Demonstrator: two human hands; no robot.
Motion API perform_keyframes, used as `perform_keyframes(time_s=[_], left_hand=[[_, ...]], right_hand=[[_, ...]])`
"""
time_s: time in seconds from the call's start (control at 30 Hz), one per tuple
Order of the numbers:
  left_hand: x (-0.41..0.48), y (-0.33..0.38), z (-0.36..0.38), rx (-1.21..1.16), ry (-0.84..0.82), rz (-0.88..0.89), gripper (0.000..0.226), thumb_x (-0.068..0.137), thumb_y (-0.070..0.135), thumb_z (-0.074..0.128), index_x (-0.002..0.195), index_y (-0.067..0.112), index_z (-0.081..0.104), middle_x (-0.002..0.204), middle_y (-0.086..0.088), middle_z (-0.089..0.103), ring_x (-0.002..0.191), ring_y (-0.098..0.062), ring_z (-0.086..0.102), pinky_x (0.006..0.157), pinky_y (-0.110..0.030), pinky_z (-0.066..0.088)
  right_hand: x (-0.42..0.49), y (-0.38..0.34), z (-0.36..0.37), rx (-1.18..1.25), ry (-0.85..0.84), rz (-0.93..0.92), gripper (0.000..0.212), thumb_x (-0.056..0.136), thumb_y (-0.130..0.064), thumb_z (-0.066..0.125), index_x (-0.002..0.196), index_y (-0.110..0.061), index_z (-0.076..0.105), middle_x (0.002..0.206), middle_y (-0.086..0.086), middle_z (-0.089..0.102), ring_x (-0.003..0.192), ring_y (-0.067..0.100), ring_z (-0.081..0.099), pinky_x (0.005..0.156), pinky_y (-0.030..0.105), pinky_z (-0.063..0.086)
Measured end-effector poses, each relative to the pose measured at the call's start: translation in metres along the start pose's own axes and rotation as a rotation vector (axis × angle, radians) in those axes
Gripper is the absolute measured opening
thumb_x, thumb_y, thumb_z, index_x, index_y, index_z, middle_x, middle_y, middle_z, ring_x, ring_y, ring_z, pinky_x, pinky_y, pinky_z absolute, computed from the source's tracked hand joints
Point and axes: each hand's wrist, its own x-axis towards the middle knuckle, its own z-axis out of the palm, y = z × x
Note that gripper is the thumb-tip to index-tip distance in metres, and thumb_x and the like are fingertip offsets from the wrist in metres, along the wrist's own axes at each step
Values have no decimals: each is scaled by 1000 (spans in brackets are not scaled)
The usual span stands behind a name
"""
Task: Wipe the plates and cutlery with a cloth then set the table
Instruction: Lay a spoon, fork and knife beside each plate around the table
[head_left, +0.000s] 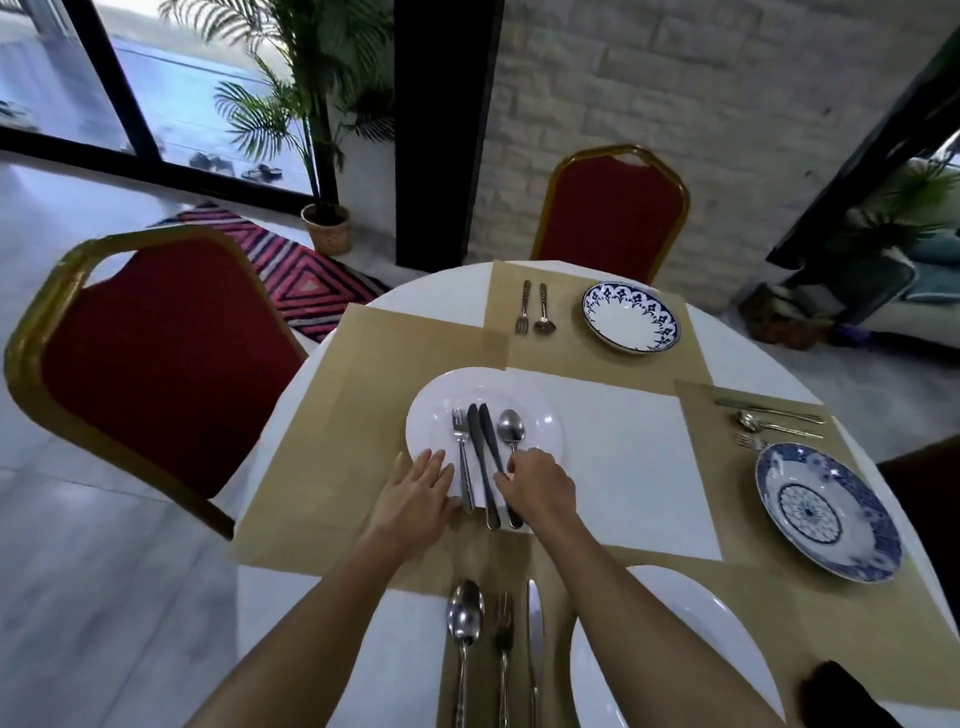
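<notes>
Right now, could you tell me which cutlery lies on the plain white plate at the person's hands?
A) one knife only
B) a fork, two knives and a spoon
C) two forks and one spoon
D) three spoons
B: on the white plate lie, from left to right, a fork, two knives side by side, and a spoon.

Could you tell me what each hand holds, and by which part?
The right hand pinches the spoon by its handle, fingers touching a knife handle. The left hand rests flat on the plate, holding nothing.
</notes>
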Motion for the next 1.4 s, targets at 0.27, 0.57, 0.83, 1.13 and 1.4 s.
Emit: perform_keyframes(time_s=[0.27, 0.57, 0.83, 1.13, 1.4], left_hand=[[1, 0, 14, -19, 36, 11, 106, 66, 58, -34, 153, 15, 11, 161, -4, 4, 148, -21, -5, 114, -41, -14], [0, 6, 3, 76, 31, -48, 59, 100, 37, 2, 153, 12, 6, 161, -6, 5, 149, -22, -1, 117, -45, -7], [-3, 88, -28, 97, 146, 25, 55, 104, 31, 17, 153, 8, 6, 161, -9, 6, 148, -23, 1, 119, -47, -2], [0, 339, -35, 132, 246, 246, 55, 103, 33, 19, 151, 6, 21, 159, -10, 18, 147, -25, 16, 117, -48, 10], [-22, 599, -8, 200, 318, 612, 51, 91, 30, 33, 119, 2, 66, 124, -17, 63, 115, -31, 61, 93, -50, 48]], right_hand=[[1, -6, 11, 117, -68, 158, 18, 92, -24, 55, 87, -11, 65, 85, 5, 64, 73, 20, 60, 58, 24, 40], [-5, 9, -3, 507, -72, 307, 24, 95, -20, 52, 72, -13, 52, 69, 0, 54, 69, 16, 52, 58, 23, 38], [-44, 84, -58, 641, 69, 272, 18, 96, -23, 52, 91, -6, 58, 97, 11, 68, 86, 22, 61, 68, 28, 46], [-166, 300, -160, 537, 294, 287, 20, 95, -22, 51, 84, -8, 59, 91, 15, 67, 89, 29, 61, 66, 28, 35], [-309, 517, -226, 511, 520, 456, 19, 95, -25, 56, 88, -8, 61, 81, 5, 63, 66, 17, 54, 45, 9, 37]])
